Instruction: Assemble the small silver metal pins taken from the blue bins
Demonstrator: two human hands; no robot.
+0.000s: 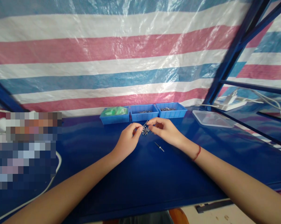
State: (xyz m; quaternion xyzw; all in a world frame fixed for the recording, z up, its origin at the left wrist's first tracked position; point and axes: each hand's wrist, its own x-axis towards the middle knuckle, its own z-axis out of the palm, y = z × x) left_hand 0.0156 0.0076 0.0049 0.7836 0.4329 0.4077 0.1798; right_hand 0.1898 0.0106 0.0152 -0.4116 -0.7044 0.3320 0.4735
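My left hand (129,138) and my right hand (165,129) meet over the middle of the blue table, fingers pinched. Between their fingertips is a thin metal pop rivet (145,123), touched by both hands. Just beneath lies a small pile of pop rivets (146,130), partly hidden by my fingers. Nearer to me, one loose pop rivet (159,147) lies by itself on the table, its flange partway along the shaft.
Behind my hands stand three blue bins: the left bin (114,119) with green packets, the middle bin (144,116) and right bin (172,114) with metal pieces. A clear plastic lid (212,119) lies right. A white cable (57,165) runs along the left.
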